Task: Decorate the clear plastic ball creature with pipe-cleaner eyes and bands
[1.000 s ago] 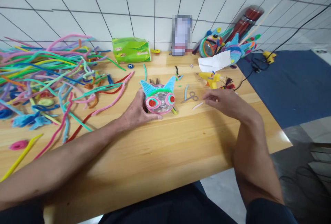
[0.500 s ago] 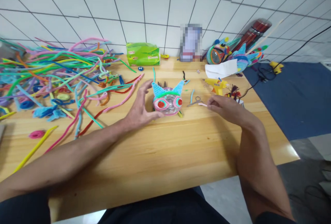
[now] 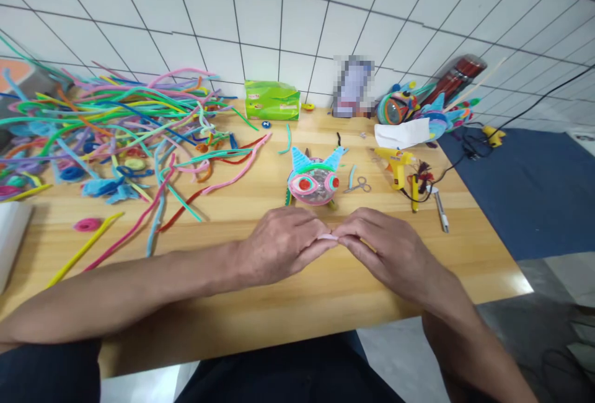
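Observation:
A short pale pink pipe cleaner piece (image 3: 328, 237) is pinched between the fingertips of my left hand (image 3: 283, 243) and my right hand (image 3: 383, 248), which meet low over the wooden table. Just beyond them stands a round clear craft figure (image 3: 316, 183) with blue pointed ears, a green band and pink-rimmed eyes with red centres; neither hand touches it. Small scissors (image 3: 357, 185) lie to its right, beside a short light blue piece (image 3: 352, 177).
Many coloured pipe cleaners (image 3: 116, 111) are heaped at the left. A green tissue pack (image 3: 273, 101) stands by the tiled wall. Toward the right are a yellow glue gun (image 3: 394, 162), a white paper (image 3: 402, 134), a pen (image 3: 441, 211), other craft figures (image 3: 395, 105) and a red flask (image 3: 455, 77).
My left hand has let go of the figure and moved down to the pink piece. My right hand has brought that piece leftward from beside the glue gun.

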The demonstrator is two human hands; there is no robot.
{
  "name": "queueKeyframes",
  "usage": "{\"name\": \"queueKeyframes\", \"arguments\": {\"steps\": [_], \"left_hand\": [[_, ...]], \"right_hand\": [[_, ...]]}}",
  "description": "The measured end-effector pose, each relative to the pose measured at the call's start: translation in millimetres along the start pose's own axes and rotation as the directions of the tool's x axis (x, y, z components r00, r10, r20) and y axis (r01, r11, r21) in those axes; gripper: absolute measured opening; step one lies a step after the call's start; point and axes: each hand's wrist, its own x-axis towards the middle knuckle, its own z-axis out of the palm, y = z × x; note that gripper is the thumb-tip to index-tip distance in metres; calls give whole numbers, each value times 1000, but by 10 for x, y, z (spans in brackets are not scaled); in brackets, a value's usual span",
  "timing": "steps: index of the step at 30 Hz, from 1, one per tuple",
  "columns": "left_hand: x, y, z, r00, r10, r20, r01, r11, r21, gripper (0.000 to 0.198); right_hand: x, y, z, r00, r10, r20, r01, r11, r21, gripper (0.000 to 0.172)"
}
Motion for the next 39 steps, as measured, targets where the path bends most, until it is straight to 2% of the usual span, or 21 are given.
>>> {"name": "queueKeyframes", "arguments": {"steps": [3,6,10,15,19,22,27,30,35,39], "left_hand": [[-34,-38,51,1000,-23,-15,22,996,-86,24],[-18,-35,56,990,-143,13,142,965,-222,22],[16,2,48,955,-296,20,279,877,-392,18],[-2,-5,80,901,-430,58,402,777,-485,23],[-39,-25,127,890,-451,65,413,739,-532,20],[-47,-17,144,897,-438,54,389,727,-565,15],[-42,-13,141,884,-462,71,417,712,-565,18],[-53,-21,148,875,-478,71,435,715,-547,20],[-61,-23,170,885,-466,10,394,737,-549,15],[-59,-48,181,890,-454,-28,376,769,-518,14]], "right_hand": [[-8,-38,83,998,30,-56,-31,999,-11,14],[-11,-71,133,989,56,-137,-58,998,-11,16],[-25,-117,206,969,79,-234,-80,997,8,18],[-70,-156,300,917,226,-330,-214,974,71,18],[-82,-149,326,895,260,-363,-233,966,117,14],[-68,-133,336,905,248,-347,-218,968,121,10],[-53,-113,372,887,266,-379,-242,964,110,15],[-59,-121,409,877,259,-406,-238,966,102,16],[-74,-129,459,854,301,-424,-272,954,130,16],[-79,-91,468,856,300,-421,-269,954,134,16]]}}
